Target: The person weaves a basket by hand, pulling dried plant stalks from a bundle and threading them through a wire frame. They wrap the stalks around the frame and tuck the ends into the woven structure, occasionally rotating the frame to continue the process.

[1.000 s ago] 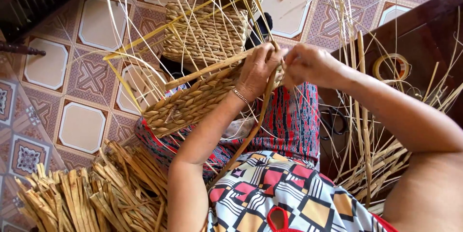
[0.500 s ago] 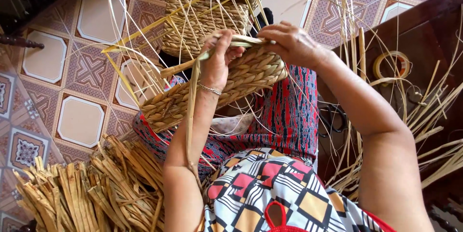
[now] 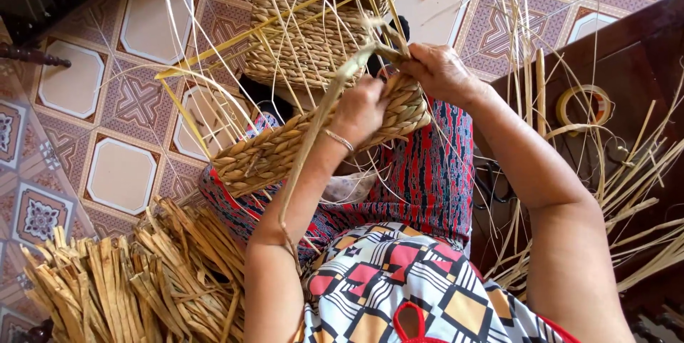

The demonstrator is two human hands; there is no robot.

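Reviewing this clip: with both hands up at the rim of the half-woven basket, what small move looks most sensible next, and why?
Probably draw the loose strand snug. The right hand pinches its twisted end at the woven band on the yellow wire frame, the left hand presses the weave beside it, and the strand's long tail hangs slack down along the forearm, so the stitch looks untightened.

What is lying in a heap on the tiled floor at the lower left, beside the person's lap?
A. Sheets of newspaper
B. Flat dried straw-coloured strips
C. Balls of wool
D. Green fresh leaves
B: the heap of dried strips is tan, flat and stiff-looking, the same material the left hand and right hand work into the woven basket.
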